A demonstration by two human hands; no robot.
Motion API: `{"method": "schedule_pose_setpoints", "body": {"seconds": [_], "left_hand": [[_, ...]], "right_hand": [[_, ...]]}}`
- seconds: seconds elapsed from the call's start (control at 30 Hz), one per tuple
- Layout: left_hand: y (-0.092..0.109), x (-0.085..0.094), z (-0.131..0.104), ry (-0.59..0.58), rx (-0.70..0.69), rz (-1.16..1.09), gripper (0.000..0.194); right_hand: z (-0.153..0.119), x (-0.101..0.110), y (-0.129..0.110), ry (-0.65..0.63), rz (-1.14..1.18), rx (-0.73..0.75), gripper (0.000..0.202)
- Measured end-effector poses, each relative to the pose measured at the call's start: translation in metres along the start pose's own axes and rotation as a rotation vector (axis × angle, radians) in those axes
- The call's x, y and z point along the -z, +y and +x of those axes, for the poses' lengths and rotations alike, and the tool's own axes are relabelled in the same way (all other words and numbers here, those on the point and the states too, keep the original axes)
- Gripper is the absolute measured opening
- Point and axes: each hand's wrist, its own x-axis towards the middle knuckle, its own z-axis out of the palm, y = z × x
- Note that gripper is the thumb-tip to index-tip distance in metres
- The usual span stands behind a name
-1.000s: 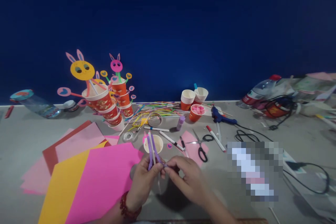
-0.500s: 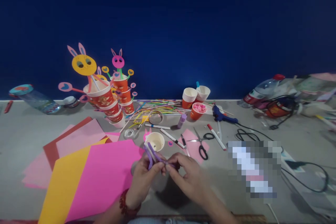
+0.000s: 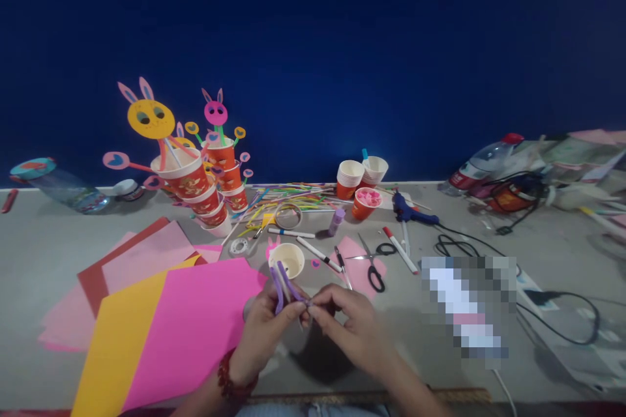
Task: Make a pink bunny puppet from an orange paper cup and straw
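At lower centre, our left hand [image 3: 267,329] pinches the purple strips [image 3: 282,283] upright while our right hand [image 3: 355,329] nips their base. We'd best keep both grips firm so the strips stay aligned above the grey table [image 3: 39,254].

Both forearms bare, no sleeves — dark red bead bracelet [image 3: 233,383] on left wrist.

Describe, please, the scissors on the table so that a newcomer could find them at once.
Start at the glue gun by the blue wall and come toward the hands. The scissors lie open on a pink paper scrap, beside the markers: the only tool with black loop handles.
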Motion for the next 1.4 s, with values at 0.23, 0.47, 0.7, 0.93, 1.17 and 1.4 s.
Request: {"method": "schedule_pose_setpoints", "body": {"seconds": [0.23, 0.47, 0.7, 0.93, 1.17, 1.4], "left_hand": [[-0.002, -0.003, -0.002, 0.037, 0.004, 0.060, 0.023], [-0.010, -0.005, -0.002, 0.077, -0.021, 0.106, 0.020], [0.004, 0.001, 0.001, 0.001, -0.034, 0.188, 0.017], [0.001, 0.006, 0.001, 0.039, -0.026, 0.322, 0.016], [0.008, 0.007, 0.004, -0.097, -0.072, 0.486, 0.010], [-0.002, 0.006, 0.005, -0.066, -0.092, 0.458, 0.011]], "right_hand": [[-0.002, -0.002, 0.001, 0.023, -0.058, 0.033, 0.021], [-0.006, -0.013, 0.016, 0.111, -0.050, 0.052, 0.022], [-0.001, 0.003, 0.012, -0.015, -0.058, 0.057, 0.021], [0.007, 0.007, 0.021, -0.071, -0.514, 0.230, 0.018], [0.010, -0.001, 0.040, -0.146, -0.838, 0.333, 0.012], [0.005, -0.008, 0.047, -0.056, -0.757, 0.275, 0.013]]}}
